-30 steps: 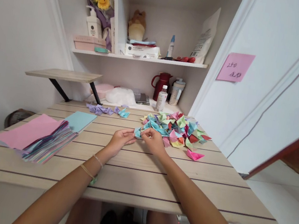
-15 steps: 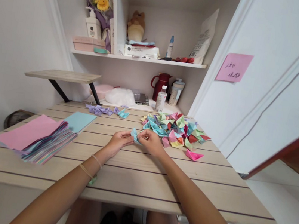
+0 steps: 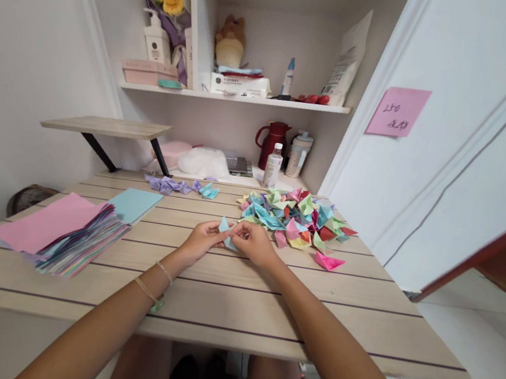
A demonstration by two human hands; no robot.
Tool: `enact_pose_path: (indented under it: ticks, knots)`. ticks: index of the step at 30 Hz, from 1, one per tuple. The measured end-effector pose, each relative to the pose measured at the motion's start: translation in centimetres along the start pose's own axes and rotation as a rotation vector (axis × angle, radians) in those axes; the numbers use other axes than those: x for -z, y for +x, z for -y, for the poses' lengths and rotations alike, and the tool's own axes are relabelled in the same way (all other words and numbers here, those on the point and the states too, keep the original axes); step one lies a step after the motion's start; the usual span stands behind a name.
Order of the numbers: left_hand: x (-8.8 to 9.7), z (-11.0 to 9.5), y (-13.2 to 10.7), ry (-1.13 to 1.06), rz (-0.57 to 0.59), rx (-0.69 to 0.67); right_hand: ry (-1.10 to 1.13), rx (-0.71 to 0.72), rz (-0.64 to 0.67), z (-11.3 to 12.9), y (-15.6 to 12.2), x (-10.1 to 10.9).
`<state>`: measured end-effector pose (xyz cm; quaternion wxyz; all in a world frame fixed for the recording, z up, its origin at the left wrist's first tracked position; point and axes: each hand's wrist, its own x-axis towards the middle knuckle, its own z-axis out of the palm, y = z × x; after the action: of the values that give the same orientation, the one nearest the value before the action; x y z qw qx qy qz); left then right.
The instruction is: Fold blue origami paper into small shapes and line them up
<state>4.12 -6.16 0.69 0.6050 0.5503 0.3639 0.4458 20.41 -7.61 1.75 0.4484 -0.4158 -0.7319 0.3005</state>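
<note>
A small piece of folded light-blue paper point(image 3: 224, 226) is held up between my two hands over the middle of the table. My left hand point(image 3: 203, 238) pinches its left side between thumb and fingers. On its right side, the fingertips of my right hand point(image 3: 252, 241) are closed on the paper. Part of the paper is hidden behind the fingers. Just beyond my right hand lies a heap of folded paper boats point(image 3: 297, 216) in many colours, with a bright pink paper boat point(image 3: 328, 262) at its near edge.
On the left lie a stack of coloured paper point(image 3: 82, 239) and light-blue sheets point(image 3: 135, 204). Purple folded papers point(image 3: 168, 185) and a blue folded paper point(image 3: 208, 191) lie at the back. A bottle point(image 3: 273, 166) and a red jug point(image 3: 271, 144) stand behind the heap, beneath a shelf point(image 3: 238, 99).
The folded light-blue paper has turned between my fingers and now shows a taller pointed face. Both hands have stayed nearly in place, still pinching it.
</note>
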Motion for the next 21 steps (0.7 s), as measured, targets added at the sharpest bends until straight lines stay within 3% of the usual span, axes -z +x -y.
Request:
enact_pose_path:
  ticks: [4,8,14,21]
  knots:
    - [-0.1,0.0,0.0,0.016,-0.002,-0.011,0.002,-0.019,-0.006,0.2,0.0,0.0]
    - [-0.1,0.0,0.2,-0.003,-0.105,-0.040,0.046,-0.051,-0.145,0.3,0.0,-0.4]
    - [-0.1,-0.1,0.1,0.002,-0.149,-0.080,0.126,-0.049,-0.049,-0.3,-0.1,-1.2]
    - [-0.2,-0.4,0.2,0.013,-0.176,-0.082,0.188,-0.099,-0.132,-0.4,0.0,-0.9]
